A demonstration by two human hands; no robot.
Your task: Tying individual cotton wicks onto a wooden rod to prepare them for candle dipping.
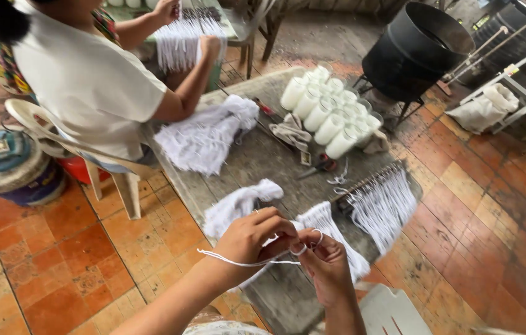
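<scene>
Over the near edge of the grey, stained worktop (256, 161), the person's left hand (256, 239) and right hand (325, 263) meet, both closed in a pinch on a thin white cotton string (238, 263). The left hand's fingers curl around the string so that a loose tail trails out past the wrist toward the orange tiled floor (58, 273); the right hand grips the other part close by, with a small loop standing up between the fingertips. Holding it so close and taut between both hands seems to keep the short length steady for fine finger work.

Just beyond the hands lie loose bundles of cut white strings (244, 201), kept within easy reach at the near edge. Toward the right edge, a dark rod hung with a row of white strings (380, 201) overhangs the worktop's side, so the strands dangle free. Near the far right corner stands a tight cluster of white candles in clear glass jars (331, 108), well apart from the hands. A bigger heap of white strings (204, 139) lies by the left edge, beside a seated co-worker in a white shirt (83, 80).

Open worktop remains in the middle, between the bundles and the jars. A large black metal drum (415, 49) stands off the far right corner.
</scene>
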